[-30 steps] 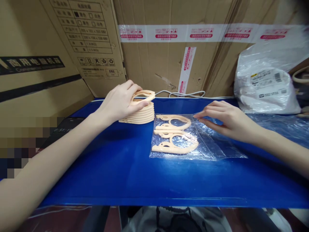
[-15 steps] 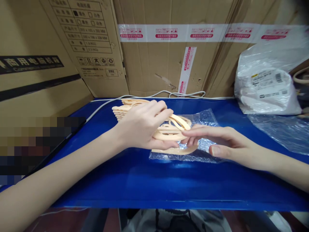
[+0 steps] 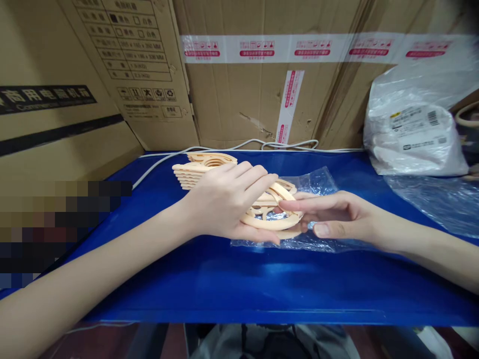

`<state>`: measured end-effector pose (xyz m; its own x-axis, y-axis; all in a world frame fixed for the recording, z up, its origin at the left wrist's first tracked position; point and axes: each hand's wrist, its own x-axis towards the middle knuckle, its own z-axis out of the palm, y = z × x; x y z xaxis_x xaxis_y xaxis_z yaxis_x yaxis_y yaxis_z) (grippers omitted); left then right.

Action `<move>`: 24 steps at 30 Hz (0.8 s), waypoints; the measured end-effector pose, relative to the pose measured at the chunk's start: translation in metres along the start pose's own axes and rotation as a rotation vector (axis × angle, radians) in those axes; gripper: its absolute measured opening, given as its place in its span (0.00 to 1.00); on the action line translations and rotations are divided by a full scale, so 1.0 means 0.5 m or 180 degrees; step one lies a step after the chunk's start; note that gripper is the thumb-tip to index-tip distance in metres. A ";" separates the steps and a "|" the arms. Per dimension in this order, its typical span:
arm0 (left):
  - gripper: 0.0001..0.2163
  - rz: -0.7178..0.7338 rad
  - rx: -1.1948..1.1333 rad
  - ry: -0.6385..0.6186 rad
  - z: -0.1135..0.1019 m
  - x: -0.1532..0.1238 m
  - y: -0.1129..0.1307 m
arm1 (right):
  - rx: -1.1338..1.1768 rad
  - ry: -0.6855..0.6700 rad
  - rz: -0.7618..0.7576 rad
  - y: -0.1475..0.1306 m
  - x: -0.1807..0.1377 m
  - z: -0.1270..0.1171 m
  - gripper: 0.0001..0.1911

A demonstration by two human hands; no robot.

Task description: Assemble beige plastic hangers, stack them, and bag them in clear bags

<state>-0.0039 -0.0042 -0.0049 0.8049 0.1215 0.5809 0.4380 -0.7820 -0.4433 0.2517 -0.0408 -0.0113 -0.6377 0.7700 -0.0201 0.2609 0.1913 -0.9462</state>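
Note:
A cream plastic piece with a curved rim and openwork bars, which looks like a clothes hanger [image 3: 275, 220], is tilted up between my hands. My left hand [image 3: 228, 202] is closed over its left part, fingers on top and thumb along the lower edge. At its right end is my right hand [image 3: 337, 217]: the index finger lies over the rim, other fingers sit behind it, and the thumb stands apart. Under them are more cream pieces, partly hidden, on a clear plastic bag [image 3: 318, 182]. Left of these, a neat stack of cream hangers [image 3: 187, 174] lies partly behind my left hand.
The blue tabletop [image 3: 232, 279] is backed by cardboard boxes [image 3: 232, 99], with another large box [image 3: 45, 55] at left. A white cable [image 3: 160, 159] runs along the back edge. A white plastic package [image 3: 411, 134] and a clear sheet [image 3: 437, 204] lie at right.
The hanger has tilted so that more of its curved rim and openwork shows. My left hand has shifted slightly right and down with it. My right thumb has moved a little left.

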 end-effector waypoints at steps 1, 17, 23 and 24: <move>0.38 -0.0003 -0.0003 0.0015 0.000 -0.001 0.000 | 0.0073 0.0038 0.0044 0.000 0.000 -0.001 0.23; 0.44 -0.0412 -0.0532 -0.0862 0.001 -0.009 -0.017 | 0.0242 0.0770 -0.0217 0.014 0.014 -0.020 0.04; 0.41 -0.0345 -0.0595 -0.0832 0.003 -0.011 -0.016 | 0.0311 0.0783 -0.0247 0.013 0.013 -0.022 0.04; 0.40 -0.0318 -0.0554 -0.0775 0.003 -0.011 -0.015 | 0.0233 0.0784 -0.0276 0.013 0.011 -0.022 0.06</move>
<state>-0.0110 0.0020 -0.0055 0.8427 0.3294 0.4258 0.4615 -0.8492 -0.2564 0.2577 -0.0285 -0.0138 -0.4575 0.8793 0.1326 0.1543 0.2254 -0.9620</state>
